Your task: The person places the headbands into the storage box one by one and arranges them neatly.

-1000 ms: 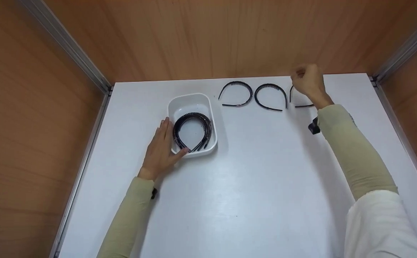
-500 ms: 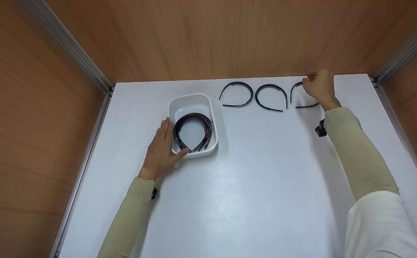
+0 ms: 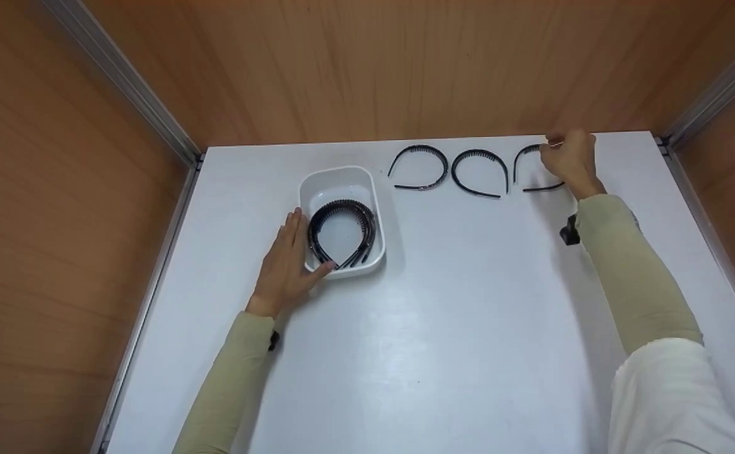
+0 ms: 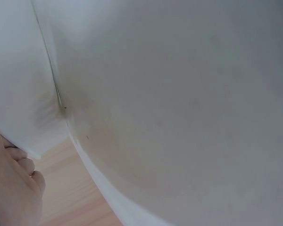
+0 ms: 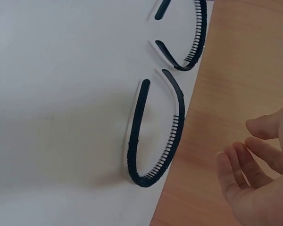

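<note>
My left hand (image 3: 282, 268) lies along the left side of a white plastic tub (image 3: 380, 243), fingers straight, thumb at its front rim. Inside the tub, several black toothed headbands (image 3: 314, 236) are stacked in a ring. My right hand (image 3: 572, 161) is over the rightmost of three headbands laid out on the table, hiding part of that headband (image 3: 516, 167). In the right wrist view this hand's fingers are loosely bent and hold nothing, apart from the headband (image 5: 179, 117). A pale surface fills most of the left wrist view, with my left fingers (image 4: 26, 165) at its edge.
Two more headbands, a left one (image 3: 446, 167) and a middle one (image 3: 454, 173), lie in a row along the back of the white table (image 3: 417, 340). A wooden panel (image 3: 367, 69) rises behind the table, with wooden side panels left (image 3: 58, 252) and right.
My right hand has moved right and slightly toward me, uncovering more of the rightmost headband. The left hand and the tub have stayed in place.
</note>
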The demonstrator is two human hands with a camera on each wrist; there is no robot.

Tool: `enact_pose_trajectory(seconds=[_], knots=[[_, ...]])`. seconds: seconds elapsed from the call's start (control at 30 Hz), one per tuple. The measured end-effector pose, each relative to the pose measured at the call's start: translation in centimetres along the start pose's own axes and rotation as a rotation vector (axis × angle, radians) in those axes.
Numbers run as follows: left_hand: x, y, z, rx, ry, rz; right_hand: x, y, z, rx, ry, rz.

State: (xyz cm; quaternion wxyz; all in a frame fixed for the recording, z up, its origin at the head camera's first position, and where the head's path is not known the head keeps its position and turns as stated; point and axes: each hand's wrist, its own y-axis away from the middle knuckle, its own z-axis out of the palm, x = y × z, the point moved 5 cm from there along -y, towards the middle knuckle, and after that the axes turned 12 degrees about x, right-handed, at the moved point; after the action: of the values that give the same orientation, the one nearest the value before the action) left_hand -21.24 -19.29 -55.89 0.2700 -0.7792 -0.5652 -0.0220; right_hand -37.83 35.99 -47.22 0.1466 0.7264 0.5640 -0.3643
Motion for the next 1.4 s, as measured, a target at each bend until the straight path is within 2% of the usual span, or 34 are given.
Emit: enact_pose_trajectory(seconds=[0.17,0.43,0.57,0.73,0.87,1.1,1.4], knots=[[0.1,0.0,0.1,0.004,0.007,0.007,0.9,0.0,0.0,-0.002,0.002,0.005],[0.1,-0.1,0.1,0.019,0.014,0.004,2.6,-0.2,0.2,0.007,0.07,-0.026],[0.0,0.1,0.0,0.017,0.017,0.003,3.3,-0.3,0.4,-0.015,0.068,0.012],[-0.1,0.1,0.0,0.015,0.013,0.003,4.1,-0.4,0.4,0.002,0.043,0.01],[-0.1,0.0,0.0,0.002,0.015,-0.002,5.1,-0.3,0.5,0.001,0.049,0.042],[0.0,-0.2,-0.1,0.032,0.02,0.006,6.5,0.0,1.0,-0.01,0.063,0.108],[0.2,0.0,-0.1,0.018,0.016,-0.003,7.9,0.7,1.4,0.013,0.069,0.062]])
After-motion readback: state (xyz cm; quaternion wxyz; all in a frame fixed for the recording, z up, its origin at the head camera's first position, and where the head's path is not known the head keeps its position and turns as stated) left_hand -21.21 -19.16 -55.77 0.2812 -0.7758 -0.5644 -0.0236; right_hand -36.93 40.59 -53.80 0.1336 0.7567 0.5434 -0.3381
